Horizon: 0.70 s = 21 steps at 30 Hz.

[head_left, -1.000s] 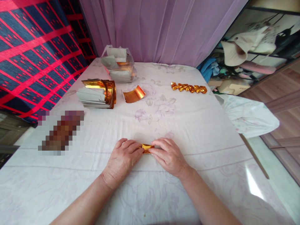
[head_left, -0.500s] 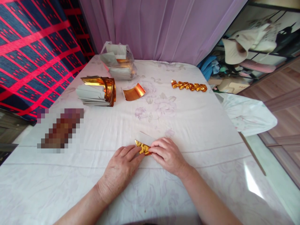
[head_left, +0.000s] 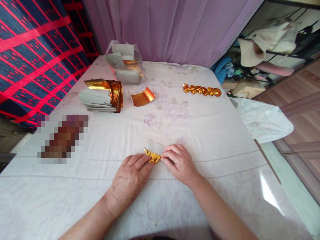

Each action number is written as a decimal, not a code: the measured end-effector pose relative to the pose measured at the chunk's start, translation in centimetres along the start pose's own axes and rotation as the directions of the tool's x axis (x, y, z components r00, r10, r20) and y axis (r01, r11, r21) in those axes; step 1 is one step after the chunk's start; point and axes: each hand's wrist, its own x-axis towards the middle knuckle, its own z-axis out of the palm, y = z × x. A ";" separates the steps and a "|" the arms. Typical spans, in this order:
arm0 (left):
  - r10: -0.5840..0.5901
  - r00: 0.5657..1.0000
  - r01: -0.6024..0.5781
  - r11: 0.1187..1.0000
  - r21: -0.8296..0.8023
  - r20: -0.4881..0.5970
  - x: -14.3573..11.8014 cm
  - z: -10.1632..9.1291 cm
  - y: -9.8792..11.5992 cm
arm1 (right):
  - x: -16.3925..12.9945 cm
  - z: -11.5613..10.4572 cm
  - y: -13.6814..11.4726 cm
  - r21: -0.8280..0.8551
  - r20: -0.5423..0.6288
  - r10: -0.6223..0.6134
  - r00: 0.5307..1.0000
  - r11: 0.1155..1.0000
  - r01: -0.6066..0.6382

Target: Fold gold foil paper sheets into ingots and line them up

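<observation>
Pinching one gold foil piece [head_left: 152, 156], two hands: left hand [head_left: 130, 178], right hand [head_left: 180, 163]

pixelated patch [head_left: 62, 138] on table, contents unreadable

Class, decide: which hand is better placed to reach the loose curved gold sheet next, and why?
Probably the left hand: the curved gold sheet lies ahead, slightly left of the folded gold paper; the right hand would reach across.

the white cloth [head_left: 200, 133] lay open ahead of both hands up to the far row, where a stack of gold-and-white papers [head_left: 101, 96], a curled gold sheet [head_left: 143, 98], a plastic bag [head_left: 125, 63] and a gold chain [head_left: 202, 90] stood in the way.
</observation>
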 end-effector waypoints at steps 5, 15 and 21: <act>0.006 1.000 -0.006 1.000 0.021 -0.007 0.2 -0.1 0.0 | -0.1 0.3 -0.4 -0.018 -0.048 0.070 0.996 0.997 -0.071; 0.026 0.999 -0.029 0.997 0.065 0.046 -0.2 -0.1 0.2 | -0.1 0.7 -0.9 -0.040 -0.093 0.129 0.987 0.990 -0.133; 0.020 0.997 -0.026 0.996 0.090 0.069 -0.1 0.0 0.3 | -0.1 0.8 -1.1 -0.040 -0.113 0.147 0.983 0.988 -0.152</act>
